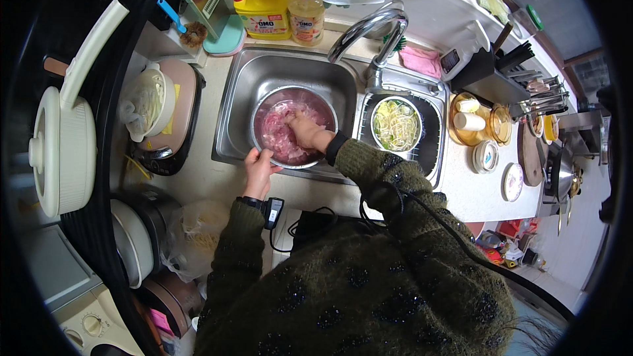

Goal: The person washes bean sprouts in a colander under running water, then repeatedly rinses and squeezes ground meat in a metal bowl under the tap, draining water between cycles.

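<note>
A round metal bowl [332, 111] stands in the left basin of the stainless steel sink [292, 66]. Pinkish water and pieces of raw meat [279, 131] fill much of it. At the bowl's near left rim, my left hand [258, 170] grips the edge with the thumb on top. My right hand [307, 131] reaches into the bowl and touches the meat. Its fingertips are partly hidden there, so whether they grip a piece is unclear.
A chrome faucet [378, 57] rises behind the sink. Bean sprouts and greens [395, 123] fill a round container over the right basin. Detergent bottles [262, 15] line the back. A knife block [487, 76] and glass dishes [462, 126] are at right. An electric cooker [183, 109] is at left.
</note>
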Available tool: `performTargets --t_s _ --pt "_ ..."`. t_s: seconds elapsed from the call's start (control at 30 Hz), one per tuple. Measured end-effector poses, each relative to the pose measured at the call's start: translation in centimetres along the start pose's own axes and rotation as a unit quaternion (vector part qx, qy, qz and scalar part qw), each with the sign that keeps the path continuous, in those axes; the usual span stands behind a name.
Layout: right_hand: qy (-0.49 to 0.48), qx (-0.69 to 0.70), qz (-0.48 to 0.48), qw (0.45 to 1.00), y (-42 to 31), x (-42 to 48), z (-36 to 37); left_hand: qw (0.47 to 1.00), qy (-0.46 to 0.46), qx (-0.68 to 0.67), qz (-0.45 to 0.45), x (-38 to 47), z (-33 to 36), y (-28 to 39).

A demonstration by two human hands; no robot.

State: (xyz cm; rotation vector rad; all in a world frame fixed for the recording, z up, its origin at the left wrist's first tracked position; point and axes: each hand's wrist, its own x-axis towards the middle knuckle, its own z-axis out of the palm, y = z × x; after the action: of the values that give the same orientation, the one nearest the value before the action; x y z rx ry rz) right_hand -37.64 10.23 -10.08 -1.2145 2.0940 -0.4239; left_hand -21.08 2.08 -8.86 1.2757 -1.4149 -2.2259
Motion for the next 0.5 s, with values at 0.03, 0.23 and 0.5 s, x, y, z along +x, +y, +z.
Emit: performTargets --t_s 0.03,0.23,0.5 --pt "0.004 0.029 -0.003 1.0 0.3 0.3 0.1 1.0 0.002 -0.001 -0.004 0.0 0.1 -0.2" --pt "0.044 0.043 -0.013 0.998 0.6 0.0 -0.2 1.0 -0.001 -0.02 0.013 0.4 0.3 -0.8" --pt "0.112 0.056 -0.147 0.981 0.5 -2.9 -4.7 0.999 -0.018 -0.036 0.005 0.8 0.2 -0.8"
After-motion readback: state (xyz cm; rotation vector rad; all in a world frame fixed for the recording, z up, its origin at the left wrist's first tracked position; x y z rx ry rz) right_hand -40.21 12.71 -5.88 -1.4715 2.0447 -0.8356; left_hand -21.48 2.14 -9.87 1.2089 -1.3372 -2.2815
